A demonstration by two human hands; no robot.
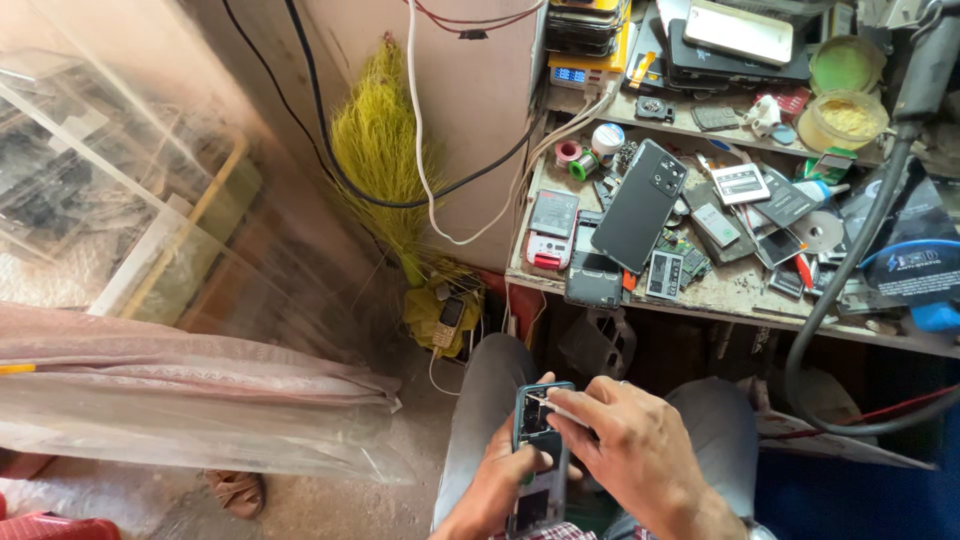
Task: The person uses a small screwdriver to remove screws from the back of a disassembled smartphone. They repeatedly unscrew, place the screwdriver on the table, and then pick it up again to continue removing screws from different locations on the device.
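We clench the left hand (pixel 500 480) around the edges of the opened phone (pixel 540 455), held above our lap. The right hand (pixel 630 445) pinches a thin pale part (pixel 562 408) at its upper end. The phone looks light, rigid and fragile; we judge an edge hold safest. The cluttered counter (pixel 720 295) lies beyond.

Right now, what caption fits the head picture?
Left hand holds an opened phone while right hand works inside it.

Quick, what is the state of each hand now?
Left hand: closed around the opened phone, holding it from below.
Right hand: closed, fingertips pinching a thin pale tool against the phone.
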